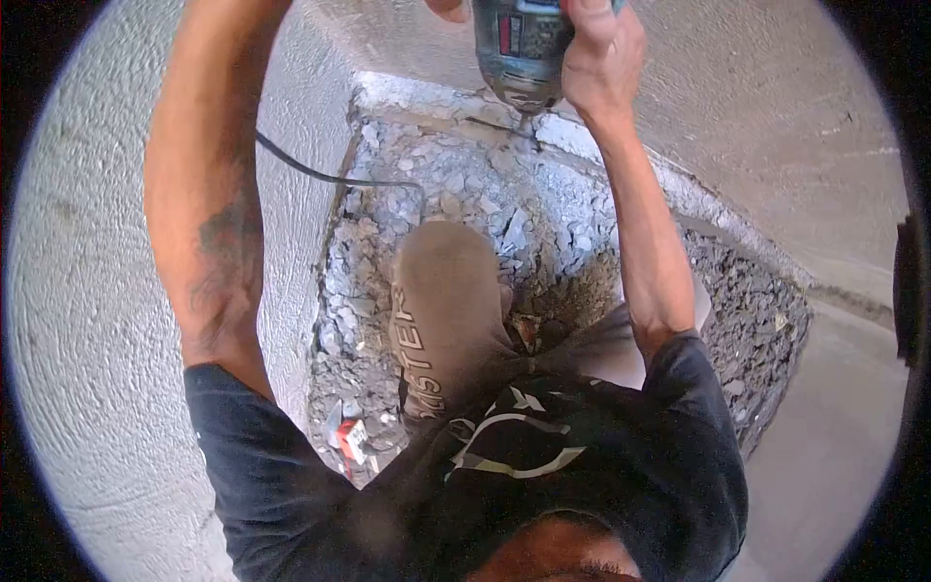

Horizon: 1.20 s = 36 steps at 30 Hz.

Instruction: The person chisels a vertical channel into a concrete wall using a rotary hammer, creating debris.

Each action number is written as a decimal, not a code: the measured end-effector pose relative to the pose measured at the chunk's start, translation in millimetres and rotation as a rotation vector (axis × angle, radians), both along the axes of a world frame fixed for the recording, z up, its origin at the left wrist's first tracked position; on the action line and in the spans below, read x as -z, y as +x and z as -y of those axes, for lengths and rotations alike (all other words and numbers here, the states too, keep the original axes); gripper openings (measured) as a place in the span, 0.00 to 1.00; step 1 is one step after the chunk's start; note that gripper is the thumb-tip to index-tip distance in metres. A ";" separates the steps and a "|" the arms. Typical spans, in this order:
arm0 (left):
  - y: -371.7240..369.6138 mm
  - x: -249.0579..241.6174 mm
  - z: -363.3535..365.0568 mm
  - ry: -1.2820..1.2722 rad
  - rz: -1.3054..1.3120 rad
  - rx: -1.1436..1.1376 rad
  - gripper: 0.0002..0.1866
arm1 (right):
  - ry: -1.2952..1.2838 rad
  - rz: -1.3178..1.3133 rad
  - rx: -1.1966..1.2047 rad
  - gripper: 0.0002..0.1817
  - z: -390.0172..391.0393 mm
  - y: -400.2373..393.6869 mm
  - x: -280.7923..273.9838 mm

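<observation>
A blue-green rotary hammer [524, 48] is at the top of the head view, its nose pointing down at the base of the wall. My right hand [603, 60] is closed around the right side of its body. Of my left hand [448, 8], only a bit of finger shows at the upper edge, left of the tool; the rest is out of frame, so its grip is hidden. Below the chuck, the bit's tip is hard to make out near a whitish broken strip [572, 138] along the wall's foot.
Broken rubble [465, 175] covers the floor around my knee [446, 262]. A dark cable [330, 177] crosses at the left. Textured walls [107, 291] stand left and ahead. A small red-and-white object [351, 438] lies on the rubble at lower left. Smooth floor [834, 407] lies at the right.
</observation>
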State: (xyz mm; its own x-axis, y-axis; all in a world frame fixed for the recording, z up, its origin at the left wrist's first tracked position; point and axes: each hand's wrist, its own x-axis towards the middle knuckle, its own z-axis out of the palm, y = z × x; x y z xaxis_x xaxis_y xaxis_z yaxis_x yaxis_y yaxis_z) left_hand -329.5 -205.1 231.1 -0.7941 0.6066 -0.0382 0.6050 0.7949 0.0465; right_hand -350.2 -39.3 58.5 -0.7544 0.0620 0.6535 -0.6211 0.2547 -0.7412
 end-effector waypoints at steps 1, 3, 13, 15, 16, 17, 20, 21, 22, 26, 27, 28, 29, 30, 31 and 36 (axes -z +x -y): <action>-4.1 13.8 4.8 0.038 0.005 0.024 0.19 | -0.001 -0.074 0.006 0.30 2.6 1.6 3.9; -4.3 60.5 19.6 0.086 -0.080 0.075 0.22 | -0.014 -0.128 0.003 0.28 0.3 6.5 31.4; 88.1 123.6 75.5 0.174 0.433 -0.485 0.42 | 0.182 -0.100 -0.192 0.46 54.5 53.0 98.7; 100.3 143.0 80.9 0.180 0.424 -0.509 0.42 | 0.170 -0.122 -0.278 0.49 68.6 60.4 103.9; 107.4 150.3 83.5 0.209 0.405 -0.557 0.42 | 0.070 -0.018 -0.336 0.49 68.2 62.0 106.3; 113.9 155.9 83.9 0.195 0.411 -0.557 0.42 | 0.057 -0.011 -0.334 0.49 68.2 66.7 111.3; 127.3 163.6 77.1 0.280 0.368 -0.503 0.41 | -0.262 0.511 0.530 0.40 70.9 80.2 146.5; 129.7 163.4 70.1 0.282 0.369 -0.505 0.41 | -0.259 0.512 0.528 0.40 67.7 76.5 168.6; 132.7 160.9 61.9 0.264 0.410 -0.532 0.40 | -0.861 0.952 -0.010 0.38 60.2 67.9 191.7; 146.3 125.5 35.8 0.162 0.343 -0.546 0.41 | -1.636 1.353 -0.762 0.33 51.3 65.8 183.2; 150.2 111.1 33.5 0.160 0.353 -0.540 0.41 | -1.641 1.400 -0.735 0.33 47.6 74.9 164.9; 157.6 93.7 34.1 0.193 0.313 -0.535 0.41 | -1.491 1.398 -0.594 0.37 39.0 89.2 128.4; 166.2 78.8 34.4 0.218 0.272 -0.535 0.41 | -1.494 1.412 -0.594 0.37 38.2 98.8 124.9; 173.5 68.5 32.5 0.210 0.267 -0.544 0.41 | -1.446 1.452 -0.700 0.39 39.5 102.3 122.2; 179.8 59.7 30.6 0.105 0.218 -0.574 0.41 | -1.393 1.482 -0.811 0.42 41.7 102.8 119.2; 183.1 110.3 27.1 0.168 0.154 -0.632 0.38 | -1.313 1.618 -0.660 0.39 49.9 81.5 149.0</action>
State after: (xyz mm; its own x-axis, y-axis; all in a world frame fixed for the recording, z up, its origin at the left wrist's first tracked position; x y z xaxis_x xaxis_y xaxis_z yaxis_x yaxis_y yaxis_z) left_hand -146.3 -232.1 120.8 -0.9916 0.0340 -0.1249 0.0018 0.9685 0.2491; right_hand -268.8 -89.2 -90.5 -0.5480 -0.6068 -0.5757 0.7806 -0.6183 -0.0914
